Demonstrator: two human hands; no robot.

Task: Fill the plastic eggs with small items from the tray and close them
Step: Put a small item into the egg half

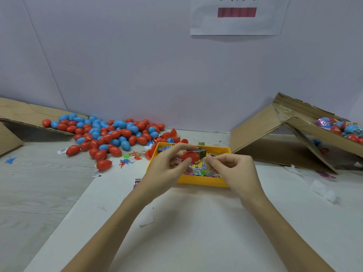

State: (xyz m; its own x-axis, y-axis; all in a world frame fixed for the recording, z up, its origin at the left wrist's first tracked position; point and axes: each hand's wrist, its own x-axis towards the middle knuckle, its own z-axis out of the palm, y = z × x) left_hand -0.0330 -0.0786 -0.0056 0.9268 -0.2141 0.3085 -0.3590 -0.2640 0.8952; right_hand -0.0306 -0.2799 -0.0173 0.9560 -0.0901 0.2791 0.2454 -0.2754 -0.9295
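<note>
Both forearms reach over the white counter (196, 222) so the left hand (169, 165) can cup a red egg half (190, 156) above the yellow tray (202, 182), ready for whatever small item the right hand (233, 166) pinches there.

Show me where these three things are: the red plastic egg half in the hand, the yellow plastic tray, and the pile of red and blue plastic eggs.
red plastic egg half (190, 156), head view, on its rounded shell
yellow plastic tray (202, 182), head view, on its near wall
pile of red and blue plastic eggs (110, 132), head view, on the pile's middle
</note>
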